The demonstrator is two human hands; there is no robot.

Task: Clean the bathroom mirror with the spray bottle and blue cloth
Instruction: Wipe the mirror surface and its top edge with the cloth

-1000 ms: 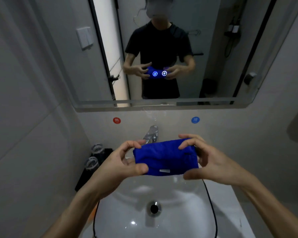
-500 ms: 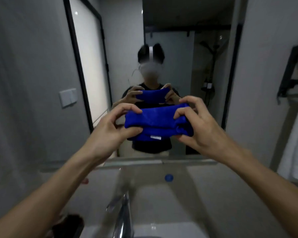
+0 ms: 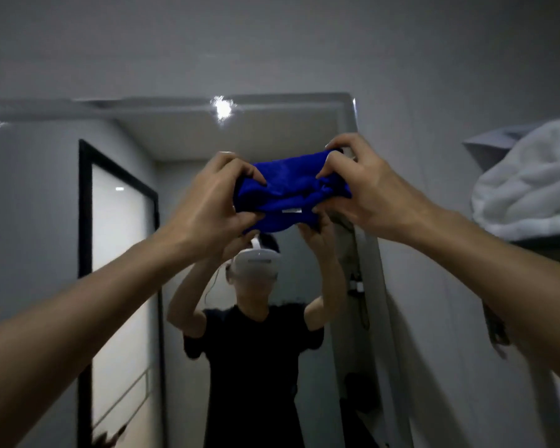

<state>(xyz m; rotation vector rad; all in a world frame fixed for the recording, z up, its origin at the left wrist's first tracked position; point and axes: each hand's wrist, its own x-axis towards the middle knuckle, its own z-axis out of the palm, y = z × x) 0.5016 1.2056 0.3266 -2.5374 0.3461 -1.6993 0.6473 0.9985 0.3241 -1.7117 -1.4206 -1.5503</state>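
Mirror (image 3: 272, 130) across most of the wall ahead, top edge and upper right corner in view, a bright glint of light near the top edge. Reflected in it: a dark-framed pale door panel (image 3: 120, 286) at left, and a person in a black short-sleeved top with a white headset, both arms raised overhead. White towel (image 3: 527, 185) bundled on a shelf at far right, well apart from the hands, above the right forearm. Both forearms reaching up and inward from the lower corners, meeting near the mirror's upper centre. Left hand (image 3: 210, 202) at the left end of the cloth, fingers curled over the top edge and thumb tucked beneath, pinching the fabric. Right hand (image 3: 366, 195) at the right end, fingers hooked over the top, thumb under the lower fold, gripping likewise. Blue cloth (image 3: 288, 192) folded into a thick pad, stretched between the two hands, held high in front of the mirror's upper part, just below the top edge; cannot tell whether touching the glass. Small white label (image 3: 291, 211) on the cloth's lower fold, facing the camera. Reflected hands just below the cloth, partly hidden by it. Whole view slightly blurred.
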